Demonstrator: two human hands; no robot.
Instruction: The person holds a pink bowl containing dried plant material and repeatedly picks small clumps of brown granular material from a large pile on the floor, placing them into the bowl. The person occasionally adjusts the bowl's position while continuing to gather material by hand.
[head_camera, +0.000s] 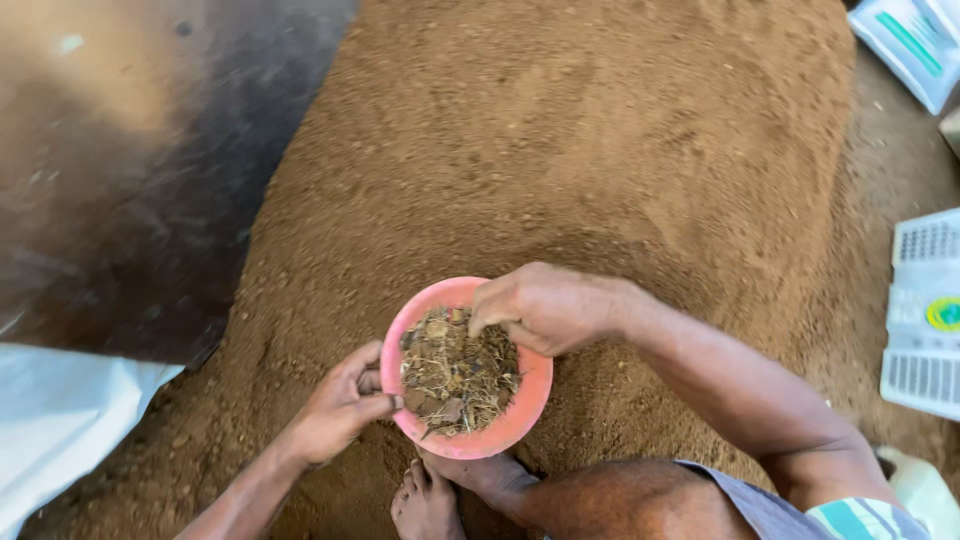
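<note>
A round pink bowl (512, 422) sits low in the middle of the view, over a big heap of fine brown soil (560, 170). The bowl holds coarse debris (455, 375): dry roots, twigs and small clods. My left hand (340, 405) grips the bowl's left rim, thumb on the edge. My right hand (545, 305) rests on the bowl's upper right rim, its fingers curled down into the debris. My bare feet (430, 500) stand just below the bowl on the soil.
A dark flat sheet (130, 180) lies to the left of the heap, with a white sack (60, 420) at the lower left. White printed bags (915, 35) lie at the top right, and a white slotted crate (925, 310) stands at the right edge.
</note>
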